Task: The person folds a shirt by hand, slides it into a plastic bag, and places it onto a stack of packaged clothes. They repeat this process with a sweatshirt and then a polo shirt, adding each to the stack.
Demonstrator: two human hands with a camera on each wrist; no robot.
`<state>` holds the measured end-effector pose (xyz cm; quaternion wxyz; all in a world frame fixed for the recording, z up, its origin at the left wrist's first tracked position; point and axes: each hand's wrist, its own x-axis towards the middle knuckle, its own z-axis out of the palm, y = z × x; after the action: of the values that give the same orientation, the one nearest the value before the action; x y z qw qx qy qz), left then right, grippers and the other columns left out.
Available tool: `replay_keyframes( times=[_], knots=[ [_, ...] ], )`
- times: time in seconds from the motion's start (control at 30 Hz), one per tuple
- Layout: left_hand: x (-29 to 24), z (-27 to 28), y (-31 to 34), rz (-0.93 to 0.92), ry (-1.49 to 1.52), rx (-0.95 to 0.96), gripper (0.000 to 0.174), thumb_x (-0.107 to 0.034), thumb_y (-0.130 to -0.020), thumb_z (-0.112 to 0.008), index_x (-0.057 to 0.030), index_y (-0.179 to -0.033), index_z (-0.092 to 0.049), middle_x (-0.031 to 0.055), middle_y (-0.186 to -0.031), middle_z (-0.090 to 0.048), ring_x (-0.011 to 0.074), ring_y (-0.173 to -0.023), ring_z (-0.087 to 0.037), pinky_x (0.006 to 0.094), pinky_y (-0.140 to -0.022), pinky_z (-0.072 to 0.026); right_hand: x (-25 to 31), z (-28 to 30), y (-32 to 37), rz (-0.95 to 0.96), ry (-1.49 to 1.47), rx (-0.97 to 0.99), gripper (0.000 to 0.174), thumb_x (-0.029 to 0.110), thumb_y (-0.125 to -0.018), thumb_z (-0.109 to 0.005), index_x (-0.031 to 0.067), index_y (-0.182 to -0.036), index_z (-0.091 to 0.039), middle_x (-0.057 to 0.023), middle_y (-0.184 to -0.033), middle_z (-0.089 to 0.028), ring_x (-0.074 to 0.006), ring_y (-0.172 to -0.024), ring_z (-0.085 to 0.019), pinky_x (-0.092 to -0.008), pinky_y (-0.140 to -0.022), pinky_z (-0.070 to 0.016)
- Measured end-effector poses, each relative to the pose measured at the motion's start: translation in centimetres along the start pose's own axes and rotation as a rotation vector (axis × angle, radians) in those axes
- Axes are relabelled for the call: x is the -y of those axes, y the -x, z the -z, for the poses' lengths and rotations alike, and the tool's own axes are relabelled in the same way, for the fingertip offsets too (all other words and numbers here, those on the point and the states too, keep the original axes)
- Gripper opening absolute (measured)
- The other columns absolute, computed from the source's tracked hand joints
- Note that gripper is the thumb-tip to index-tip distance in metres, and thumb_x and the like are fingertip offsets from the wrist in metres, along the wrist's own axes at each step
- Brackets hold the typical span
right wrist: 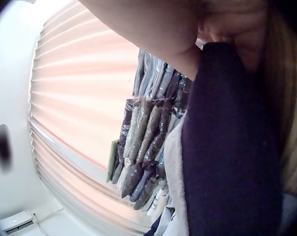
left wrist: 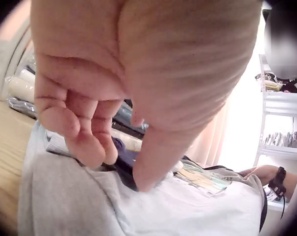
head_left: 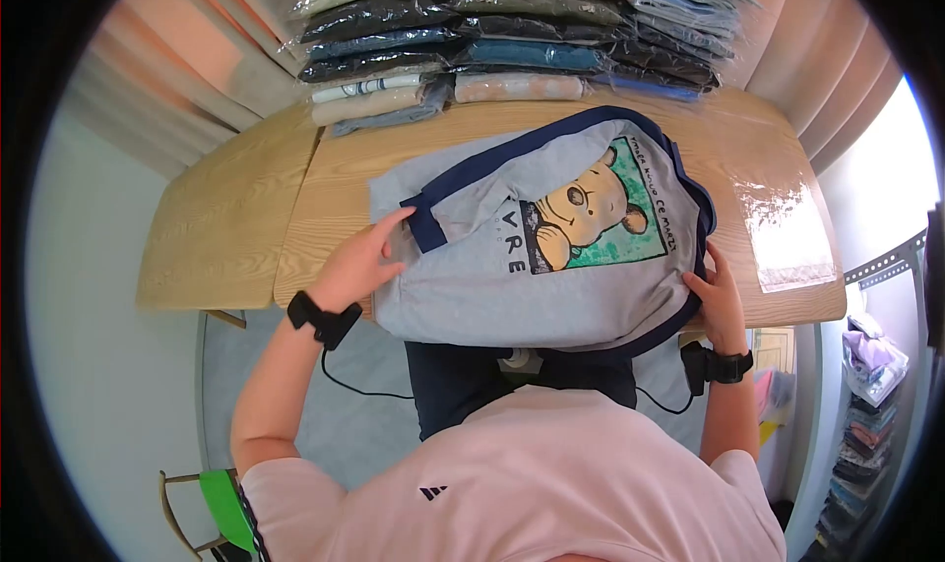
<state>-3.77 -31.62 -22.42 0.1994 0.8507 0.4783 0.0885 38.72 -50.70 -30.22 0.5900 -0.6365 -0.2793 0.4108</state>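
Observation:
A grey sweatshirt (head_left: 551, 286) with navy trim and a bear print lies on the wooden table (head_left: 226, 218), one sleeve folded across its chest. My left hand (head_left: 359, 262) rests on its left side, beside the navy cuff (head_left: 425, 227). In the left wrist view the left hand (left wrist: 119, 164) has loosely bent fingers, and the thumb tip touches the grey fabric (left wrist: 163, 211). My right hand (head_left: 714, 296) grips the garment's right edge. The right wrist view shows the navy hem (right wrist: 227, 147) pinched in the right hand (right wrist: 212, 34).
Several bagged folded garments (head_left: 492, 40) are stacked at the table's far edge, in front of a pink blind. A clear plastic bag (head_left: 787, 227) lies flat at the table's right end. A green chair (head_left: 224, 508) stands low left, and shelves (head_left: 866, 385) with clothes at right.

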Motion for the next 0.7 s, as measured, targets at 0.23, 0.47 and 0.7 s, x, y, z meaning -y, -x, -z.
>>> replay_keyframes(
  times=[0.23, 0.47, 0.7],
  knots=[
    [3.3, -1.0, -7.7, -0.162, 0.045, 0.225, 0.043, -0.005, -0.082, -0.052, -0.0075, -0.125, -0.048, 0.0085, -0.080, -0.064, 0.0154, -0.071, -0.061, 0.0283, -0.060, -0.0471, -0.3, -0.4, 0.1, 0.049, 0.072, -0.054, 0.064, -0.003, -0.082, -0.058, 0.0011, -0.139, -0.028, -0.0147, -0.100, -0.061, -0.0158, -0.087, -0.059, -0.0249, -0.078, -0.0470],
    [8.8, 3.3, -14.9, 0.069, 0.683, -0.566, 0.040, -0.007, -0.087, -0.049, -0.0033, -0.126, -0.046, 0.0161, -0.112, -0.059, 0.0177, -0.090, -0.061, 0.0276, -0.070, -0.0489, -0.1, -0.6, 0.2, 0.038, 0.038, -0.052, 0.064, -0.004, -0.082, -0.057, 0.0019, -0.139, -0.029, -0.0123, -0.096, -0.061, -0.0141, -0.084, -0.058, -0.0240, -0.075, -0.0467],
    [4.6, 0.2, -7.8, -0.263, -0.201, -0.052, 0.042, -0.009, -0.076, -0.062, -0.0057, -0.117, -0.054, 0.0111, -0.126, -0.051, 0.0279, -0.112, -0.051, 0.0348, -0.090, -0.0442, -0.1, -0.9, 0.3, 0.068, 0.085, -0.066, 0.064, -0.004, -0.082, -0.057, 0.0023, -0.139, -0.029, -0.0108, -0.095, -0.062, -0.0122, -0.083, -0.058, -0.0231, -0.074, -0.0461]
  ],
)
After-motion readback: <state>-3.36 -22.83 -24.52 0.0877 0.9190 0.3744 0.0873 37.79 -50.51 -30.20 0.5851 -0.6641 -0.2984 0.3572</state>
